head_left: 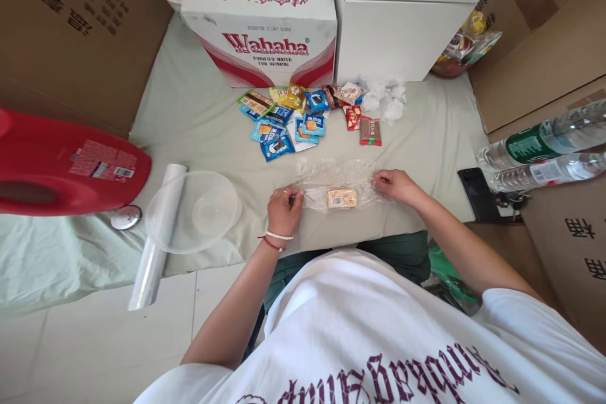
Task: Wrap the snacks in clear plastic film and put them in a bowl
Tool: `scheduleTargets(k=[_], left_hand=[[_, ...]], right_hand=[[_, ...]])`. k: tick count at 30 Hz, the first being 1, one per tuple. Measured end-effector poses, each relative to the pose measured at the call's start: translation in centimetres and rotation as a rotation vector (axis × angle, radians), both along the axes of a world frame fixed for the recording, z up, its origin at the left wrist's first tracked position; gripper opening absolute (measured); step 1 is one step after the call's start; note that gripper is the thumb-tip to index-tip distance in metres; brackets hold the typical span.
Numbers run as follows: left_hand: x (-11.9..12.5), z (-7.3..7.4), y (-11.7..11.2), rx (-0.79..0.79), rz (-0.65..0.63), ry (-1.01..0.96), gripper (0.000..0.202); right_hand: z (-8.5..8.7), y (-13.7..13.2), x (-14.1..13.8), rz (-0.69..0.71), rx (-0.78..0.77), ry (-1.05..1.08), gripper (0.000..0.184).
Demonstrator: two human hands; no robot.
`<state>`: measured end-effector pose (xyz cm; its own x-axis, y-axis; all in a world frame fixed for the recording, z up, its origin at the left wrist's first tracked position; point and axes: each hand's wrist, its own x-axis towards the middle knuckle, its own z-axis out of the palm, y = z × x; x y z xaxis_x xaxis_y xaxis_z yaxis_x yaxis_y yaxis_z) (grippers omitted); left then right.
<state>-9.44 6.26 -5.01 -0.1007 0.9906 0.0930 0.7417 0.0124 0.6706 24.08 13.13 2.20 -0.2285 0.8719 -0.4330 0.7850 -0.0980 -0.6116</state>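
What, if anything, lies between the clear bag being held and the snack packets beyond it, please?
Nothing visible does: only bare cloth separates the clear bag from the snack packets. The left hand and right hand pinch the bag's ends.

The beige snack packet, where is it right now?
The beige snack packet lies at the centre of the head view, in the clear plastic bag held between the left hand and right hand, nearer the person than the snack pile.
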Motion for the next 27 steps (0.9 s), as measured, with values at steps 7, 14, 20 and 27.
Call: scheduleTargets(k=[7,14,20,27], left_hand=[[1.7,0.9,0.7,0.026,0.111,0.208,0.044],[2.2,1.2,0.8,-0.038,0.174,0.249,0.046],[2.4,1.0,1.2,-0.039,0.211,0.189,0.040],[1.2,1.4,1.3,0.019,0.220,-0.120,0.010]], right_hand=[[2.5,3.4,-4.8,0.215,0.399,-0.381,0.035],[0.3,5.4,-12.0,0.323,0.230,-0.287,0.045],[1.8,2.0,-10.8,0.686,0.342,-0.068,0.029],[0.8,-5.0,-8.6,0.791,0.504,-0.265,0.046]])
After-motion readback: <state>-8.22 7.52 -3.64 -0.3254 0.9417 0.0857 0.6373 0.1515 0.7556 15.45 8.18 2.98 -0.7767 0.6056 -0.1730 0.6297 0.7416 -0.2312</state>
